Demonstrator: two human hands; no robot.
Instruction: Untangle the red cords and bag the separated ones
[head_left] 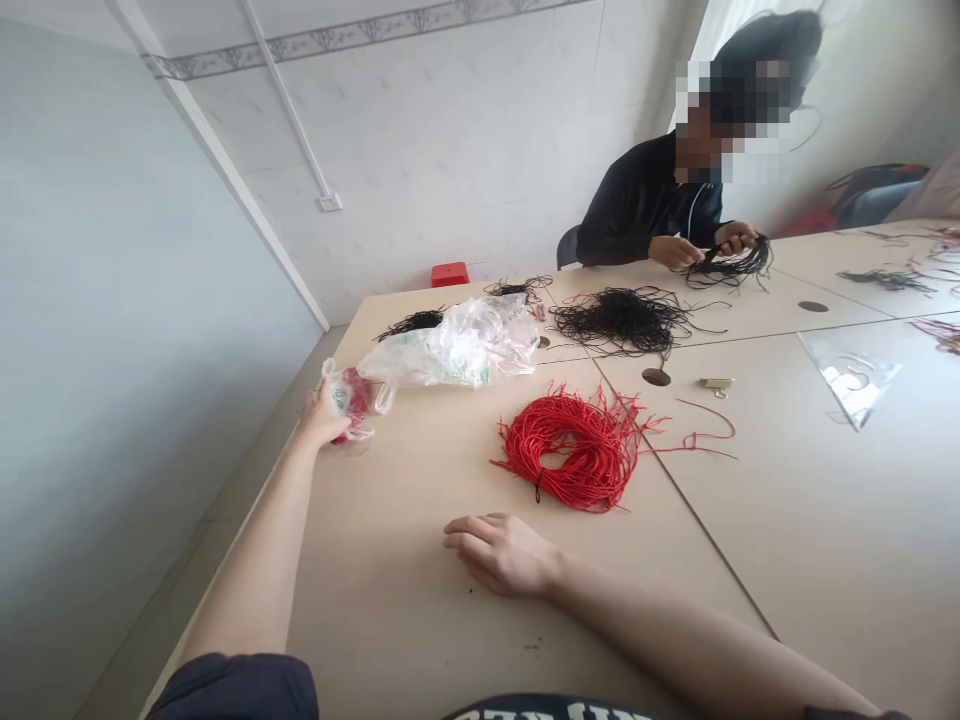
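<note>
left hand point(322, 415): at the desk's point(420, 620) left edge, fingers closed around a small bag point(351, 400)
small bag: thin clear film, red contents, likely cord; bag is off the desk surface, at the left edge
right hand point(502, 555): lies palm down near the front edge, fingers loosely spread, holding nothing
grip advice: film looks slippery, so pinching the bunched neck probably holds better than squeezing the body; free hand could steady the desk side
large clear bag point(457, 350): crumpled, just beyond the small bag; contents unclear
red cord bundle point(577, 450): loose coil at mid desk, not bagged
black cord pile point(622, 318): toward the far edge, loose
co-worker's hands point(705, 247): at the far edge, holding black cords point(739, 265)
</note>
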